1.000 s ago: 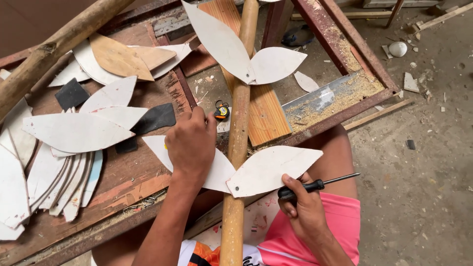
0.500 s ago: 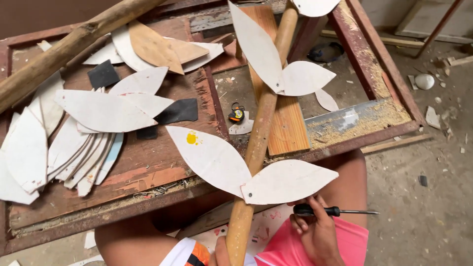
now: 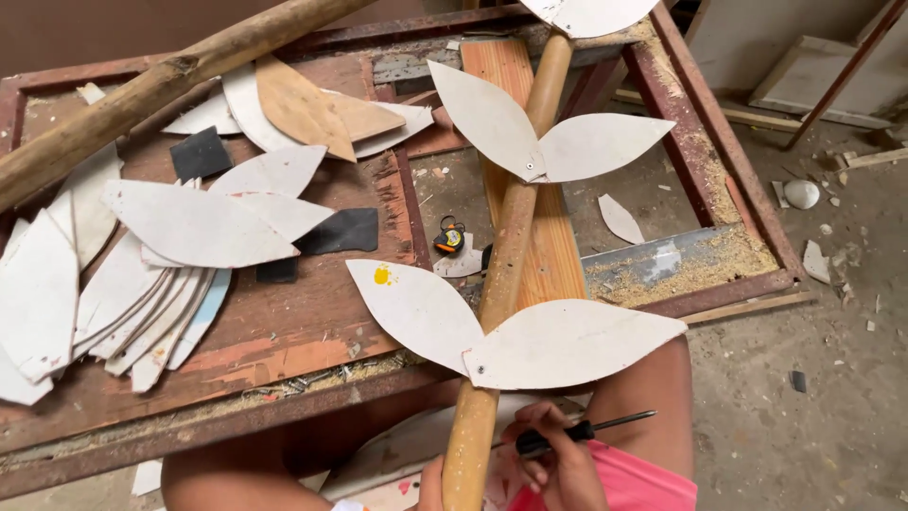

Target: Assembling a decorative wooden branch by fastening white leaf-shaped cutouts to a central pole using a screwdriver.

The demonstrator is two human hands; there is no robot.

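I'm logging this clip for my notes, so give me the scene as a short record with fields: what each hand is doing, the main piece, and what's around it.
right hand: right hand grips a black-handled screwdriver, shaft pointing right
left hand: only a bit of it shows at the bottom edge, at the foot of the wooden pole; grip unclear
main piece: pole with pairs of white leaf-shaped cutouts fixed to it
surface: worn reddish workbench
left of pole: pile of loose white leaf shapes
near pole: small tape measure, sawdust

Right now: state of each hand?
Left hand: only a sliver shows beside the wooden pole; grip cannot be told.
Right hand: closed on the black-handled screwdriver.
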